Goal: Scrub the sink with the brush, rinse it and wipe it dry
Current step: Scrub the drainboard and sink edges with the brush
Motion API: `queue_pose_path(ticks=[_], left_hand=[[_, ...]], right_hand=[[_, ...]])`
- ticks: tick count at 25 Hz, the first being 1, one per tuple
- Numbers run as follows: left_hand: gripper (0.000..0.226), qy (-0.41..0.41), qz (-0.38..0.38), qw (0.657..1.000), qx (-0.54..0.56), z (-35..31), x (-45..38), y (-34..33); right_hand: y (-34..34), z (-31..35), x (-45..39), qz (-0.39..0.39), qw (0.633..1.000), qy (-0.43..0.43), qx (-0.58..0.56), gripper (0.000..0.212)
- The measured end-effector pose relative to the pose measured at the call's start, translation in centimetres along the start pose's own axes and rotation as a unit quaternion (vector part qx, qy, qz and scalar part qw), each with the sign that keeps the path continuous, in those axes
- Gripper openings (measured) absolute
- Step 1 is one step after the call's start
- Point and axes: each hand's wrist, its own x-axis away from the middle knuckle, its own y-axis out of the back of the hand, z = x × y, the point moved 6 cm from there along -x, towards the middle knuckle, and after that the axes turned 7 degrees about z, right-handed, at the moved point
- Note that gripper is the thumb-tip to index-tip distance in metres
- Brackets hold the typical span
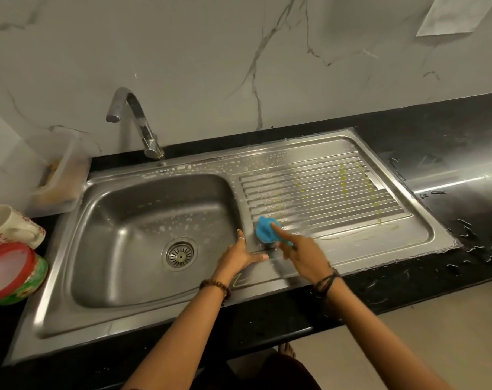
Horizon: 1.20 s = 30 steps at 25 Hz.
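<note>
Two hands by my sink (143, 327): right hand (304, 256) grasps one blue brush (266, 230), bristles hidden; left hand (240, 253) rests released on its rim.

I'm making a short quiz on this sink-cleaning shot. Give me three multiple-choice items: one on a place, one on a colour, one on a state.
1. Where is the brush?
A. in the basin
B. on the ribbed drainboard, near the basin's edge
C. on the black counter

2. What colour is the brush?
A. blue
B. red
C. yellow

3. What is the tap doing?
A. running hard
B. dripping into a cup
C. no water shows coming from it

Answers: 1 B, the right hand holds it on the ridges beside the basin; 2 A, its top is bright blue; 3 C, no stream shows below the spout.
</note>
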Motion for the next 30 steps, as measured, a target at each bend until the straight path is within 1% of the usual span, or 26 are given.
queue_pose_path(ticks=[1, 2, 4, 5, 6, 7, 9, 10, 11, 12, 14, 16, 17, 18, 19, 21, 22, 23, 24, 25, 27, 28, 29, 30], left_hand=[[0.116, 0.002, -0.002, 1.000, -0.012, 0.0, 0.2, -0.1], [0.116, 0.003, -0.002, 1.000, -0.024, 0.1, 0.1, -0.1], [0.114, 0.010, 0.000, 0.999, -0.038, 0.3, 0.0, -0.1], [0.113, 0.014, -0.001, 0.999, -0.042, 0.4, -0.1, -0.2], [0.113, 0.017, 0.001, 0.999, -0.048, 0.5, -0.2, -0.2], [0.113, 0.018, 0.004, 0.999, -0.049, 0.3, -0.2, -0.3], [0.109, 0.019, -0.001, 0.999, -0.045, 0.3, -0.2, -0.3], [0.106, 0.021, -0.009, 0.999, -0.048, 0.4, -0.3, -0.2], [0.104, 0.024, -0.012, 0.998, -0.049, 0.4, -0.3, -0.2], [0.105, 0.023, -0.010, 0.999, -0.046, 0.4, -0.3, -0.2], [0.110, 0.021, -0.007, 0.999, -0.041, 0.3, -0.3, -0.2], [0.112, 0.034, -0.005, 0.998, -0.048, 0.4, -0.4, -0.1], [0.112, 0.039, 0.001, 0.998, -0.050, 0.4, -0.4, -0.2], [0.111, 0.041, 0.014, 0.998, -0.051, 0.3, -0.5, -0.2], [0.110, 0.042, 0.034, 0.997, -0.047, 0.0, -0.6, -0.3], [0.112, 0.039, 0.062, 0.997, -0.030, -0.3, -0.8, -0.2], [0.115, 0.034, 0.063, 0.997, -0.026, -0.4, -0.9, -0.2], [0.118, 0.030, 0.059, 0.998, -0.024, -0.7, -0.9, -0.1], [0.120, 0.026, 0.051, 0.998, -0.024, -1.0, -0.8, 0.0], [0.121, 0.021, 0.040, 0.998, -0.032, -1.5, -1.0, 0.1], [0.120, 0.012, 0.015, 0.997, -0.072, -2.6, -1.5, 0.0], [0.121, 0.006, 0.002, 0.996, -0.090, -3.1, -1.9, 0.0], [0.122, 0.005, -0.010, 0.995, -0.099, -3.6, -2.4, 0.1], [0.124, 0.010, -0.019, 0.994, -0.103, -3.9, -3.0, 0.1]], right_hand=[[1.5, -1.5, -0.9, -0.025, 0.999, -0.026, 0.000, 0.046], [3.6, -3.5, -1.6, -0.071, 0.994, -0.079, 0.001, 0.046], [6.5, -6.8, -1.9, -0.166, 0.966, -0.197, -0.029, 0.046], [6.5, -6.9, -2.1, -0.195, 0.955, -0.216, -0.062, 0.047], [5.6, -5.5, -2.6, -0.197, 0.956, -0.198, -0.088, 0.048], [4.1, -3.3, -3.3, -0.172, 0.968, -0.149, -0.102, 0.048], [0.1, 0.9, -4.2, -0.077, 0.992, -0.040, -0.095, 0.047], [-1.1, 1.9, -4.3, -0.036, 0.996, -0.008, -0.084, 0.046], [-1.0, 1.7, -4.4, -0.015, 0.997, -0.003, -0.073, 0.045], [0.3, 0.5, -4.6, -0.026, 0.998, -0.020, -0.050, 0.045], [4.5, -3.7, -4.6, -0.079, 0.992, -0.095, 0.011, 0.046], [7.7, -7.2, -3.6, -0.131, 0.974, -0.182, 0.028, 0.049], [8.0, -7.4, -3.4, -0.142, 0.970, -0.196, 0.028, 0.051], [7.3, -6.4, -3.8, -0.135, 0.974, -0.179, 0.020, 0.052], [5.9, -4.4, -4.4, -0.110, 0.984, -0.143, 0.006, 0.052], [2.3, 0.4, -5.7, -0.037, 0.998, -0.043, -0.038, 0.048], [0.9, 1.8, -6.2, -0.007, 0.999, -0.001, -0.042, 0.047], [0.5, 2.4, -6.6, 0.008, 0.999, 0.022, -0.024, 0.046], [1.2, 1.7, -7.3, 0.003, 1.000, 0.018, 0.002, 0.045], [3.0, -0.1, -8.1, -0.022, 0.999, -0.012, 0.024, 0.045], [7.5, -5.5, -9.0, -0.083, 0.988, -0.117, 0.050, 0.041], [9.2, -7.7, -8.9, -0.105, 0.979, -0.170, 0.041, 0.042], [10.0, -8.7, -8.7, -0.118, 0.972, -0.199, 0.030, 0.045], [9.7, -8.1, -8.8, -0.117, 0.974, -0.194, 0.026, 0.050]])
